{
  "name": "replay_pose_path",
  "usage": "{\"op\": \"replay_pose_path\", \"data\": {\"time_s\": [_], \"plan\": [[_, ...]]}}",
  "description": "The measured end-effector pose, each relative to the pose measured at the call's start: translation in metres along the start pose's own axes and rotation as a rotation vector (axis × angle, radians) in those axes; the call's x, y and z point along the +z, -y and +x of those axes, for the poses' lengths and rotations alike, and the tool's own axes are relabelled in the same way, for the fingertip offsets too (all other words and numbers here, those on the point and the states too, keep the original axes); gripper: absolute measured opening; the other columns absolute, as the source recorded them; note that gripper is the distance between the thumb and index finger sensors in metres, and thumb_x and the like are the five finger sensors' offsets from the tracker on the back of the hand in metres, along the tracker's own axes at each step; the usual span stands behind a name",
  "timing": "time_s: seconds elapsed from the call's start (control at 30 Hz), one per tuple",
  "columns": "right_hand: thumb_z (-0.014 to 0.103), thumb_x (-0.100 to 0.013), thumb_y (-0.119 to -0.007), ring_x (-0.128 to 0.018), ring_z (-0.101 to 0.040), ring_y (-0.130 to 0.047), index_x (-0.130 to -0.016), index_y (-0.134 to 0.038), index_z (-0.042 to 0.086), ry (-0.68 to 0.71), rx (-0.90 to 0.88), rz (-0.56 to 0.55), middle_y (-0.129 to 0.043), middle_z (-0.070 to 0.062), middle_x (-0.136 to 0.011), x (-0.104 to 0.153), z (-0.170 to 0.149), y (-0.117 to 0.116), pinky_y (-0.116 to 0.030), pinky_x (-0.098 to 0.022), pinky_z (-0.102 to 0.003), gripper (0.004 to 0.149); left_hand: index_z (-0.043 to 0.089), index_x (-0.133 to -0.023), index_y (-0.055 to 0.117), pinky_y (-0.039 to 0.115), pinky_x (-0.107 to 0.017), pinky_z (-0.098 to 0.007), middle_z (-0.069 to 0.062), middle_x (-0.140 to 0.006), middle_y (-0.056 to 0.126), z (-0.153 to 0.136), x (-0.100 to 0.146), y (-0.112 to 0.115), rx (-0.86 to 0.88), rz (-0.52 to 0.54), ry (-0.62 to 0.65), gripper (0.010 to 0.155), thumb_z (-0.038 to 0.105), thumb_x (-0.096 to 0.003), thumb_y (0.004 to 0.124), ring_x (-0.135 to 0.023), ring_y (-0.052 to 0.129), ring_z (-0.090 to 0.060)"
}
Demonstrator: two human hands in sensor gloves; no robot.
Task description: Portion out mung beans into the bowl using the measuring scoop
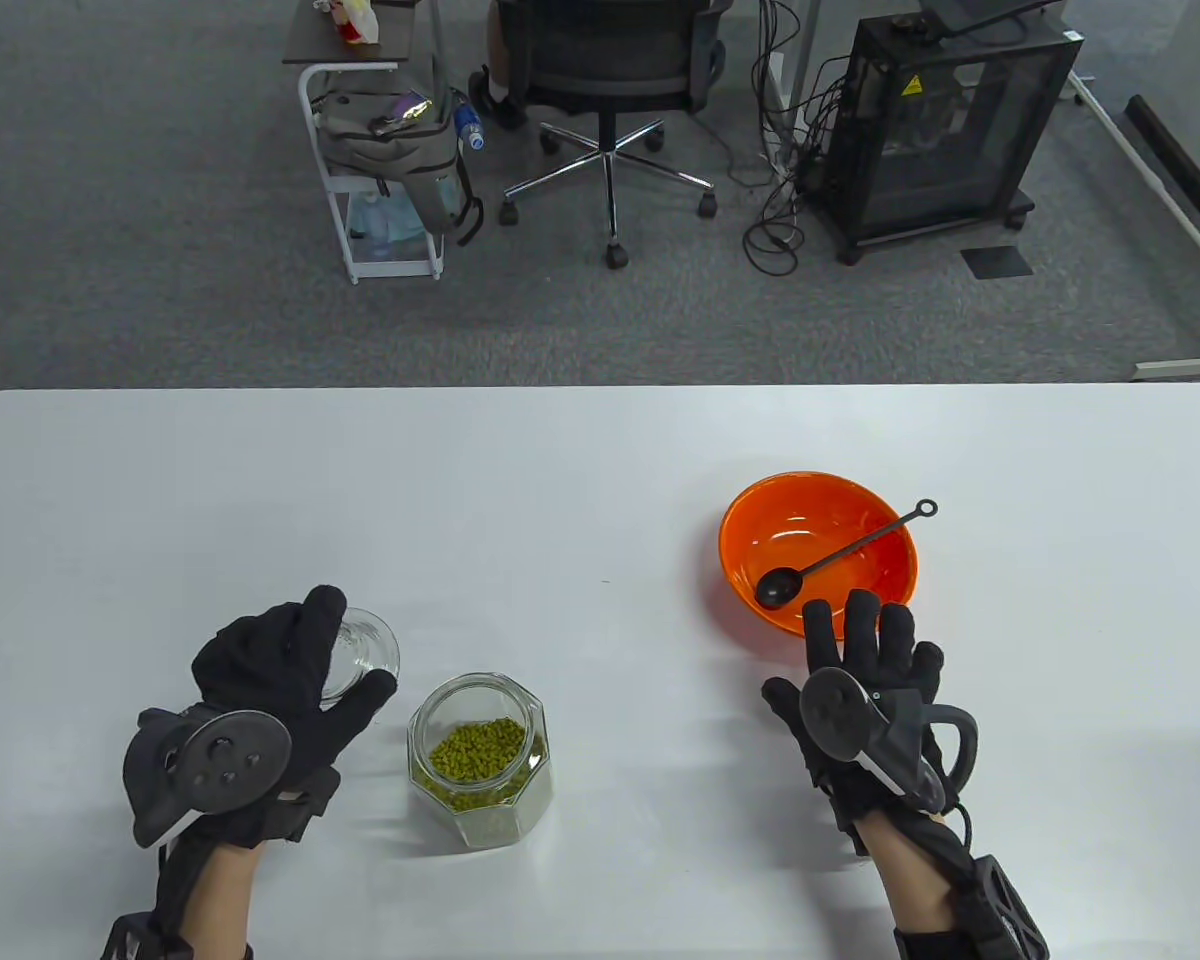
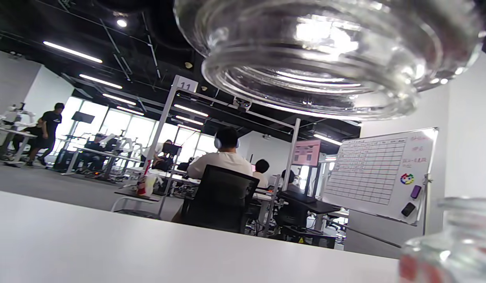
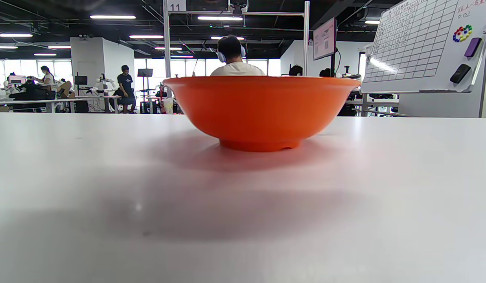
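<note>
Left hand: the left hand [image 1: 260, 690] sits at the lower left of the table view, fingers and thumb curled round a clear glass lid [image 1: 360, 655], gripping it above the table. In the left wrist view the lid [image 2: 325, 51] fills the top of the frame, seen from below.

Right hand: the right hand [image 1: 865, 680] lies at the lower right of the table view, fingers straight and spread, holding nothing. Its fingertips [image 1: 860, 607] reach the near rim of the bowl; whether they touch it I cannot tell.

Jar: a faceted glass jar [image 1: 480, 760] stands open low in the middle of the table view, just right of the left hand, between the two hands. Its blurred rim shows at the lower right corner of the left wrist view [image 2: 455, 243].

Mung beans: green mung beans [image 1: 478, 750] lie inside the jar.

Bowl: the orange bowl [image 1: 760, 530] stands upright, right of centre in the table view, beyond the right hand. It fills the middle of the right wrist view [image 3: 262, 110].

Scoop: a black measuring scoop [image 1: 840, 555] lies in the bowl, cup end at the lower left inside, handle slanting up right over the rim, ring end past the edge.

Table: a white table [image 1: 160, 520] bears everything.

Far: an office chair [image 1: 610, 90] and a black cabinet [image 1: 940, 120] stand on grey carpet at the top of the table view.
</note>
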State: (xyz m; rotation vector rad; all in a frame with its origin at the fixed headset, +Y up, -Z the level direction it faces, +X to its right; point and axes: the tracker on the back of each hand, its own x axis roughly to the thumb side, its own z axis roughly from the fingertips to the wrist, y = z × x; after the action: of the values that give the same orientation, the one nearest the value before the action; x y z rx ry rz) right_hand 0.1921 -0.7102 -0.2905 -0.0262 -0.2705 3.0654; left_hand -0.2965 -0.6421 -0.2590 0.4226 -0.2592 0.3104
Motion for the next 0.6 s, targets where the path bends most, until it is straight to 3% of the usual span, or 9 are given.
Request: {"op": "replay_pose_path", "data": {"time_s": [0.6], "plan": [[0.069, -0.044, -0.060, -0.106, -0.054, -0.034, -0.111, -0.030, 0.028, 0.030, -0.014, -0.010, -0.024, -0.018, -0.119, 0.002, 0.004, 0.003, -0.041, -0.071, -0.073, 0.085, 0.001, -0.110, 0.040, 0.050, -0.070, -0.072, -0.028, -0.105, 0.053, -0.077, 0.001, 0.064, -0.018, -0.306, -0.302, 0.092, 0.062, -0.0517, 0.078, -0.086, 0.062, -0.054]]}}
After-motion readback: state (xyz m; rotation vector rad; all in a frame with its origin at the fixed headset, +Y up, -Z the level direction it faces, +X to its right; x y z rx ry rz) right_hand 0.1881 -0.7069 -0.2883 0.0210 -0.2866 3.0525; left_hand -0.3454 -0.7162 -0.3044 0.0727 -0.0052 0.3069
